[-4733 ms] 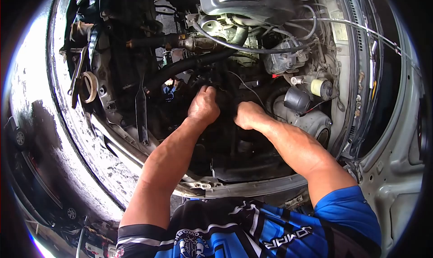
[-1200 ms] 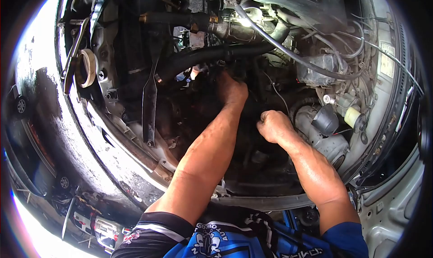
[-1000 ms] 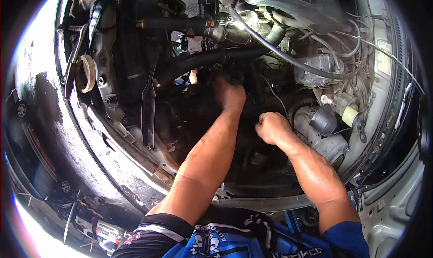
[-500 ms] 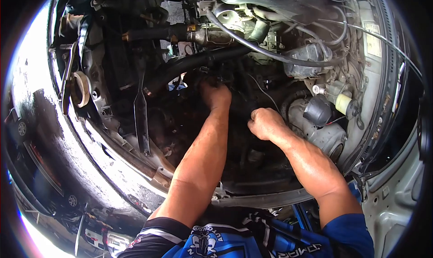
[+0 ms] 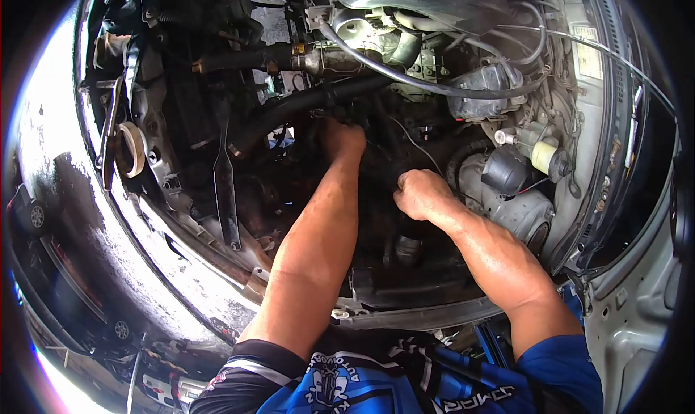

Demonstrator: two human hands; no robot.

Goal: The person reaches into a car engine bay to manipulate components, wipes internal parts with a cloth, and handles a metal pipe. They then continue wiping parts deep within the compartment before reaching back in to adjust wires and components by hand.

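My left hand [image 5: 343,140] reaches deep into the engine bay, just below a thick black hose [image 5: 289,104]. Its fingers are lost in shadow among dark parts, so I cannot see what they touch. Nearer to me and to the right, my right hand [image 5: 422,195] is closed in a fist. Whatever it grips is hidden in the dark. A thin pale wire [image 5: 418,140] curves down between the two hands' areas. Right of my right hand sit a rounded grey metal housing [image 5: 517,215] and a dark cylindrical part [image 5: 504,171].
A grey hose [image 5: 427,88] arches across the far side. A flat metal bar [image 5: 225,193] stands left of my left arm. A tape roll [image 5: 132,150] rests on the left body edge. A yellowish cylinder [image 5: 544,159] sits at right. The front body rail [image 5: 427,314] runs below my forearms.
The view has shifted slightly, so the engine bay parts sit a little further left. Both hands stay at about the same places, the right one still in a fist.
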